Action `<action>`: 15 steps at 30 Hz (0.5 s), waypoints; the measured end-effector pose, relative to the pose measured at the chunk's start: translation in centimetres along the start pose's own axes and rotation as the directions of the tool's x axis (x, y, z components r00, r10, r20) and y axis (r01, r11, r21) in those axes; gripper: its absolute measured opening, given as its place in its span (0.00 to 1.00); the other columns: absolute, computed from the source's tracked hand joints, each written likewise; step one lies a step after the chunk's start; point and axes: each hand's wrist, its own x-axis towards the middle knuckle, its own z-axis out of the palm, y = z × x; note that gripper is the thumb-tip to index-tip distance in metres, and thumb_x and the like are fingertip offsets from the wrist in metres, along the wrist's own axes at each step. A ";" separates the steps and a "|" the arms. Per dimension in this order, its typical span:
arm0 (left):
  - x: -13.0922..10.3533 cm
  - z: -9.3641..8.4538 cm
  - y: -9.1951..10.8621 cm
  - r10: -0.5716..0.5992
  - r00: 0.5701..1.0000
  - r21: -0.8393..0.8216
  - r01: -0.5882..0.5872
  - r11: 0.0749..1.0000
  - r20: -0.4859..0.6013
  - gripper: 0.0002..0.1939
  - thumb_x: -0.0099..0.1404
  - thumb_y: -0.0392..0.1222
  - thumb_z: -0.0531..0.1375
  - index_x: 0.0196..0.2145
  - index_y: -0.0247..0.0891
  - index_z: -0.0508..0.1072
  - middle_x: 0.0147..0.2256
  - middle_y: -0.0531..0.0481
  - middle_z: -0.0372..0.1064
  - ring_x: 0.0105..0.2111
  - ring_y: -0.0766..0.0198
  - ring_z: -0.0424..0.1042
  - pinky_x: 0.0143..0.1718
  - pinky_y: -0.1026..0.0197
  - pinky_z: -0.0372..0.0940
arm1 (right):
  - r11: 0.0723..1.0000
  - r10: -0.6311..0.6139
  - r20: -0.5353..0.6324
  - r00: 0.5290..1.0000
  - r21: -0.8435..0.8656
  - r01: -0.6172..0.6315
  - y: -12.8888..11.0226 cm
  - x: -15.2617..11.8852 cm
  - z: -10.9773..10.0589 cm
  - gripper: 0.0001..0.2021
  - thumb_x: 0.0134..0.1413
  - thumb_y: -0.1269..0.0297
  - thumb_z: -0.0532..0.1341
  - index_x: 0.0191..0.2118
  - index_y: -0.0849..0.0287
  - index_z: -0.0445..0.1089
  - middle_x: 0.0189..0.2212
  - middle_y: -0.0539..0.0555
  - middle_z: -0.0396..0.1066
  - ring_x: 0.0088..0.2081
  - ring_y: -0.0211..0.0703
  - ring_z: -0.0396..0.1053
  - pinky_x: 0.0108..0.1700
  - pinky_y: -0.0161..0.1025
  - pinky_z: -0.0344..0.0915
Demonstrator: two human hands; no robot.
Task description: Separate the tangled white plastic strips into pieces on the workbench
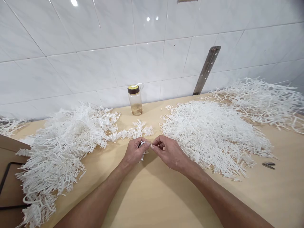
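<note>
Near the middle of the table, my left hand [137,150] is closed in a pinch on a small white branched plastic piece [142,155], part of which pokes out below the fingers. My right hand [169,151] meets it, thumb and forefinger pressed together at a tiny white tip; what exactly lies between them is too small to make out. Just behind my hands, a strand of white branched pieces [130,132] runs off the left pile [64,142]. Right of my right hand spreads a large heap of thin white plastic sprigs [213,133].
A bottle [136,100] with a dark-rimmed yellow lid and some liquid stands by the tiled wall. Small dark snips [269,165] lie at the right. More white stems [263,98] are heaped at the back right. A metal bracket [207,70] leans near the wall; a brown box [11,177] stands left.
</note>
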 end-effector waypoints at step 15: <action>-0.1 0.2 0.2 0.026 0.998 0.037 -0.024 0.999 -0.055 0.15 0.54 0.51 0.66 0.25 0.35 0.75 0.21 0.53 0.67 0.23 0.67 0.64 0.27 0.65 0.61 | 0.971 -0.188 -0.057 0.981 -0.160 0.177 1.0 0.2 0.6 0.04 0.59 0.68 0.57 0.32 0.57 0.66 0.30 0.51 0.70 0.30 0.39 0.66 0.33 0.38 0.61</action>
